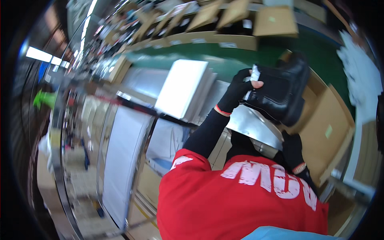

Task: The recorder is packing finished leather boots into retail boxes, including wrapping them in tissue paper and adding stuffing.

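Observation:
A shiny black ankle boot [278, 90] lies on its side in the air, its sole turned to the right. My left hand [239, 90], in a dark glove with bare fingertips, is closed on the top opening of the shaft, thumb over the edge. A white strip [255, 74] shows at that opening, beside my thumb. Below the boot, my dark-gloved right hand [293, 149] is at the near left side of an open cardboard box [336, 116]; its fingers are blurred, and I cannot tell whether they touch the box.
A shiny metal surface [256, 126] is under the boot. To the left stands a stack of white sheets or boxes [184, 88]. Open cardboard boxes [236, 42] line the far side of the green surface [264, 50]. Crumpled white paper [362, 76] lies at the far right.

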Tool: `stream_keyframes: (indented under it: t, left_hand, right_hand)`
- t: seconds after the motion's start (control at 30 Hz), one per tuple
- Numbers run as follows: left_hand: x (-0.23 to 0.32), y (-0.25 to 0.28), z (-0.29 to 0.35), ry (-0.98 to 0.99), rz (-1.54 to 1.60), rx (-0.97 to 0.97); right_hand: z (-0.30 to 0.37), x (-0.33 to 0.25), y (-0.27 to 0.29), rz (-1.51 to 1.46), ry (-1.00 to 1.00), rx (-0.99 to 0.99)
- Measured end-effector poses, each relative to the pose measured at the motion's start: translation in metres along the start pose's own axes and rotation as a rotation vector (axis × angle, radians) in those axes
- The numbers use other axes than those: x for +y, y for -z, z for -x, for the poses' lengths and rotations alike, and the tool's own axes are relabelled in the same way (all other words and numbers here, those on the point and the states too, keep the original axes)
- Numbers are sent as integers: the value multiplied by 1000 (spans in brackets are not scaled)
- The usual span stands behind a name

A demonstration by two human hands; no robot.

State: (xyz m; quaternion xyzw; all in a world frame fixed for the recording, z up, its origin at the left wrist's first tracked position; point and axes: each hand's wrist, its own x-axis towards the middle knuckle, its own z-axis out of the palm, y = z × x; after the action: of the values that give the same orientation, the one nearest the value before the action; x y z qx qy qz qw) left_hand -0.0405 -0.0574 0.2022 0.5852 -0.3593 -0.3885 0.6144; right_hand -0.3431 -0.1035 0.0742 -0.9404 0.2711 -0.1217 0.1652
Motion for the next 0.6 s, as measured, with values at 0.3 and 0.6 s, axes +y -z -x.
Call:
stream_keyframes:
  t: [0.3, 0.6]
  left_hand:
    - [69, 73, 83, -417, -636, 294]
    - [-70, 88, 66, -157, -1233, 286]
  right_hand:
    - [-15, 3, 19, -31, 38, -238]
    - [-9, -16, 39, -317, -30, -127]
